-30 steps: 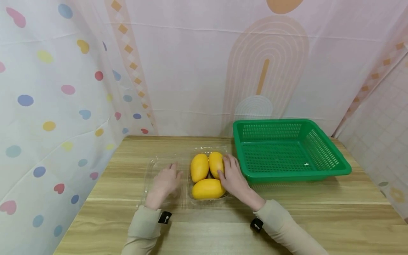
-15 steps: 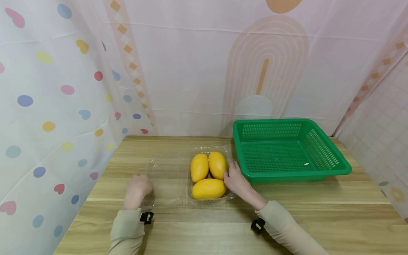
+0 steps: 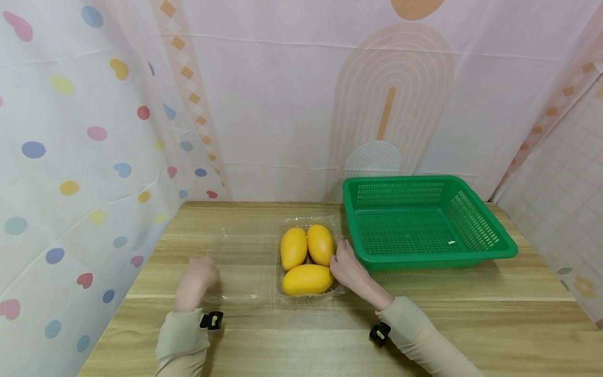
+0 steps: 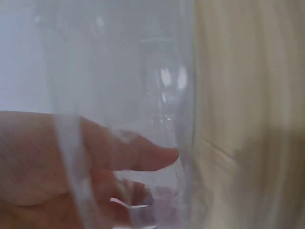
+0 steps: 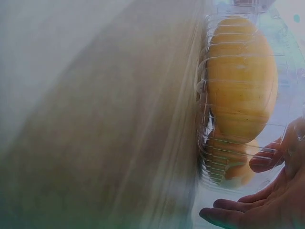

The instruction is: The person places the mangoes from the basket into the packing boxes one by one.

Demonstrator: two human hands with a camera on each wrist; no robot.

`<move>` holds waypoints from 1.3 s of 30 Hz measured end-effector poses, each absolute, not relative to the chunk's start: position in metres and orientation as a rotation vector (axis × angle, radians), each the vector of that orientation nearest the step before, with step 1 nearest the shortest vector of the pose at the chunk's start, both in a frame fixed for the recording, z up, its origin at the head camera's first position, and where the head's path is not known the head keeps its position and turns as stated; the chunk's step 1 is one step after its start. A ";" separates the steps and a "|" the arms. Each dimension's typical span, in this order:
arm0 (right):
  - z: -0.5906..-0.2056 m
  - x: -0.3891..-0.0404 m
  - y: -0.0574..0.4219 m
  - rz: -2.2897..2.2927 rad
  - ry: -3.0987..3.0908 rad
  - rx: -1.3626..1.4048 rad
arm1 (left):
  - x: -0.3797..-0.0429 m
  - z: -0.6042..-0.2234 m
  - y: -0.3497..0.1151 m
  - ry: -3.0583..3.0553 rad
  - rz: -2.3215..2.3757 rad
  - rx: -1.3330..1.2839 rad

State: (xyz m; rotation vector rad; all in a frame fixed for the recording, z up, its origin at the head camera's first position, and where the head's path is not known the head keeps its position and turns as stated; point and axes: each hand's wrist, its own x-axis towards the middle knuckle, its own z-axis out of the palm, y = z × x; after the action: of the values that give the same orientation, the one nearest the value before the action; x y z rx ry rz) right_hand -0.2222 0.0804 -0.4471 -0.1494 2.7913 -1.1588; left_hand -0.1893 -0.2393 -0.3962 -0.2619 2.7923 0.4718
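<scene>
Three yellow mangoes (image 3: 307, 279) lie in the base of a clear plastic clamshell box (image 3: 339, 230). Its see-through lid (image 3: 240, 267) is folded out to the left. My left hand (image 3: 197, 280) grips the lid's left edge; through the plastic in the left wrist view, the thumb (image 4: 157, 158) and curled fingers show. At the base's right side, my right hand (image 3: 348, 267) touches the rim. In the right wrist view its thumb is by the rim, and its fingers (image 5: 228, 212) extend nearly straight beside the box, beyond a mango (image 5: 243, 81).
A green plastic basket (image 3: 424, 259) stands close to the right hand, with a small white scrap (image 3: 451, 242) on its floor. Wooden tabletop (image 3: 292, 345) lies under everything. Patterned cloth (image 3: 282, 104) hangs behind the table and along both sides.
My left hand has moved left from over the lid to its outer edge. My right hand has come off the right-hand mango and down to the box's rim. The mangoes have stayed put.
</scene>
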 end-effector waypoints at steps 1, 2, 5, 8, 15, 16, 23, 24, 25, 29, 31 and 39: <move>-0.447 -0.222 0.080 -1.159 2.793 -0.153 | -0.187 -0.393 -0.239 2.824 0.473 -0.256; -0.447 -0.222 0.081 -1.159 2.794 -0.157 | -0.185 -0.388 -0.238 2.857 0.485 -0.257; -0.446 -0.222 0.081 -1.162 2.801 -0.177 | -0.178 -0.376 -0.234 2.978 0.504 -0.233; -0.446 -0.222 0.082 -1.164 2.801 -0.188 | -0.171 -0.359 -0.228 3.049 0.550 -0.183; -0.445 -0.223 0.082 -1.175 2.782 -0.180 | -0.156 -0.324 -0.211 2.969 0.920 0.066; -0.446 -0.223 0.082 -1.182 2.779 -0.177 | -0.155 -0.320 -0.207 2.954 0.964 0.106; -0.447 -0.225 0.082 -1.293 2.733 -0.151 | -0.156 -0.315 -0.176 2.945 1.216 0.150; -0.447 -0.225 0.082 -1.311 2.726 -0.143 | -0.158 -0.318 -0.171 2.958 1.250 0.152; -0.447 -0.226 0.082 -1.332 2.719 -0.138 | -0.161 -0.322 -0.167 2.976 1.279 0.165; -0.447 -0.226 0.083 -1.398 2.677 -0.082 | -0.172 -0.341 -0.150 3.044 1.357 0.262; -0.447 -0.226 0.084 -1.420 2.656 -0.062 | -0.176 -0.350 -0.143 3.069 1.341 0.314; -0.445 -0.222 0.089 -1.501 2.599 -0.007 | -0.187 -0.379 -0.126 3.048 1.136 0.305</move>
State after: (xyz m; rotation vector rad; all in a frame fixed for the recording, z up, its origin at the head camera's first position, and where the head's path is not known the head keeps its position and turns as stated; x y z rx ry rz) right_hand -0.2220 0.0890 -0.4446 -0.0065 2.5989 -1.5005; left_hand -0.1872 -0.1256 -0.3790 0.3046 3.0484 1.1358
